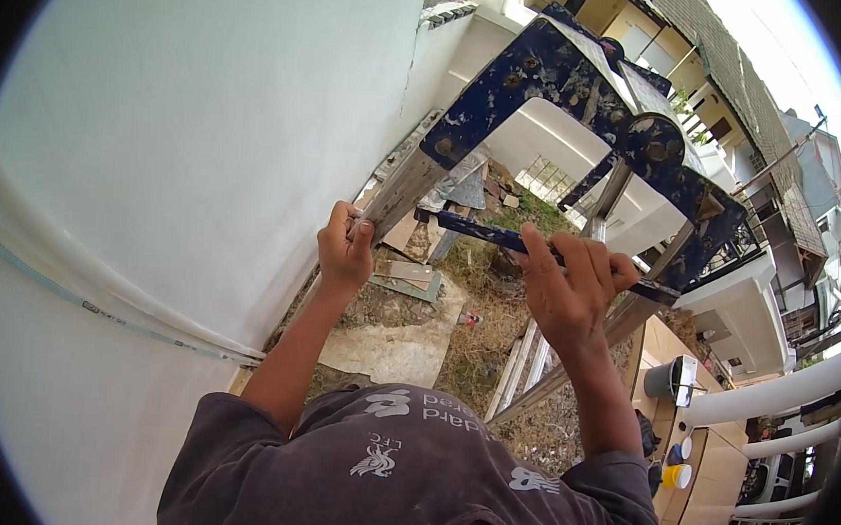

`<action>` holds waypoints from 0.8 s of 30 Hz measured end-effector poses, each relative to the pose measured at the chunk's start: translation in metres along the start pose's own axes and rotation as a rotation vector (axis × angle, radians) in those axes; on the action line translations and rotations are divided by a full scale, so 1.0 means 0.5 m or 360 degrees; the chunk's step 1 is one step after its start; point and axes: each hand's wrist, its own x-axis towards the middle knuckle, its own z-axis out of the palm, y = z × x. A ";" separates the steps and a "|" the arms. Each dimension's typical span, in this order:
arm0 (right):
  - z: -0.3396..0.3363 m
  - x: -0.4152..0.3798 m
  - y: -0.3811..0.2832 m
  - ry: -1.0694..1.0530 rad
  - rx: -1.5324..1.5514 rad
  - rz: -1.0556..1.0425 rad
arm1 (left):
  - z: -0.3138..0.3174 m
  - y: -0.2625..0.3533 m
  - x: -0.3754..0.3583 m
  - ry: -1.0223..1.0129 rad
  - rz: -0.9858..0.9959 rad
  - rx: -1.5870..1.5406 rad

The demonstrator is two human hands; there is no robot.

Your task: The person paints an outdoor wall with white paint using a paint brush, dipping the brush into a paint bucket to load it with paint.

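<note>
In front of me stands a stepladder with a paint-spattered dark blue top and grey metal rails. My left hand is closed around the ladder's left rail, below the blue top. A narrow blue crossbar with pale paint marks runs between the two rails. My right hand has its fingers wrapped over this bar toward its right end. Part of the bar is hidden behind those fingers.
A large white wall rises close on the left, with a thin printed pipe along it. Below lie loose boards, rubble, dry grass and a plastic bottle. A grey bucket and yellow container stand at right.
</note>
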 end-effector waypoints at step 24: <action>0.003 0.063 -0.023 0.0474 0.0085 0.0429 | 0.001 0.001 -0.002 0.0080 0.0083 0.0072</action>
